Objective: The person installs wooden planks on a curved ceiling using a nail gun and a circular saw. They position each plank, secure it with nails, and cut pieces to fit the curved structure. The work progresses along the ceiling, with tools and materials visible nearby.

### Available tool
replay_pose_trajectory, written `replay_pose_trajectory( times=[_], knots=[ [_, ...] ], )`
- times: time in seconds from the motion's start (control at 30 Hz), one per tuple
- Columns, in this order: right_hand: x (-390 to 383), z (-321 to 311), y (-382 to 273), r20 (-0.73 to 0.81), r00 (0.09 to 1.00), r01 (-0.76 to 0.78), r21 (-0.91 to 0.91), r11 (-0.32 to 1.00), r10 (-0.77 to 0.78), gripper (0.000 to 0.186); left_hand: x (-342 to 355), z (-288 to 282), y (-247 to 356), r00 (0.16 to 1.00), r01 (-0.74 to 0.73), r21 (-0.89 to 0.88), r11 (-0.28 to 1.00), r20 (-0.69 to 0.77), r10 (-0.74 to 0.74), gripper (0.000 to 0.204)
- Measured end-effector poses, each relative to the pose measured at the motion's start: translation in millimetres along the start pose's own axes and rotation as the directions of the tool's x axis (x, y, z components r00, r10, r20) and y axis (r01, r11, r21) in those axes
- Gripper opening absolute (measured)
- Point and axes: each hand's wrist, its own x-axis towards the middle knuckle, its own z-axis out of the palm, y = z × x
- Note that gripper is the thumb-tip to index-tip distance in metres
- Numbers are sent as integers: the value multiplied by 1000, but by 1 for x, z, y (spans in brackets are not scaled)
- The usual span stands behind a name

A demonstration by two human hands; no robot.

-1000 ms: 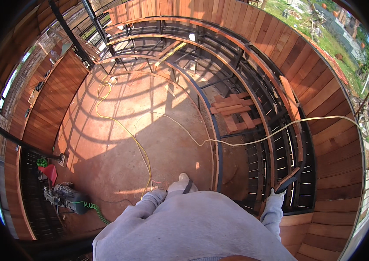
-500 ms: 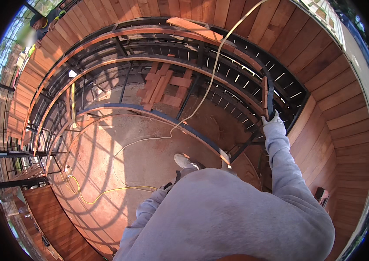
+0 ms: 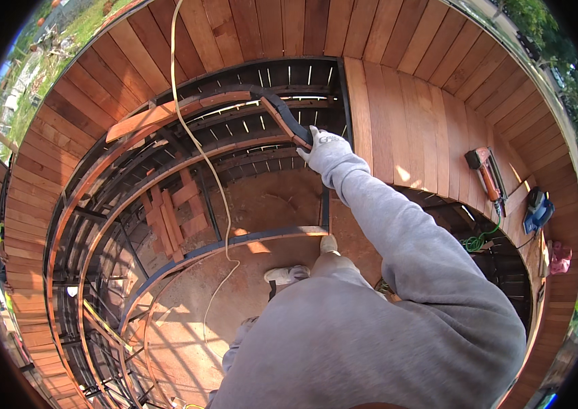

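My right hand (image 3: 328, 150), in a pale glove, is at the end of a dark curved strip (image 3: 280, 109) edged with reddish wood. Its thumb and fingers close round that end, though part of the grip is hidden by the hand itself. The strip meets a wood-faced curved rail (image 3: 166, 114) that sweeps away to the left. Of my left arm, only a bit of grey sleeve (image 3: 233, 351) shows beside my body. The left hand's fingers cannot be made out.
Orange nail gun (image 3: 486, 176) with a green hose and blue power tool (image 3: 538, 210) rest on the boards at right. A pale hose (image 3: 200, 146) crosses the curved frames. Loose boards (image 3: 173, 215) lie below, at left. Several tiers of black metal framing (image 3: 326, 204) surround my feet.
My view has turned to the right, bringing the nail gun and blue power tool fully into sight. My right hand stays at the strip's end. The co-worker at upper left has left that spot in view.
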Motion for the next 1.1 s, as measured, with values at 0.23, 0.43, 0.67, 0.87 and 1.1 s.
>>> replay_pose_trajectory(
  times=[0.23, 0.43, 0.67, 0.87, 1.1],
  knots=[
    [-5, -2, 1, -7, 998, 61, 70, 996, -61, 75, -22, -2, 15, 998, 4, 34, 999, -59, -2, 31],
    [-20, 13, 27, -355, 915, 274, 196, 942, -192, 76, -10, -33, 53, 995, -88, 206, 975, -31, 96, 30],
    [-204, 134, 50, -120, 943, 333, 386, 861, -311, 51, 41, -91, 139, 933, -360, 444, 820, 166, 320, 30],
    [-343, 309, 89, 494, 738, -671, 461, 581, 460, 37, 77, -88, 250, 743, -668, 539, 513, 449, 497, 30],
    [-509, 410, -21, 621, 117, -810, 511, -288, 775, 67, 79, -4, 297, 617, -778, 615, 132, 705, 351, 27]
  ],
)
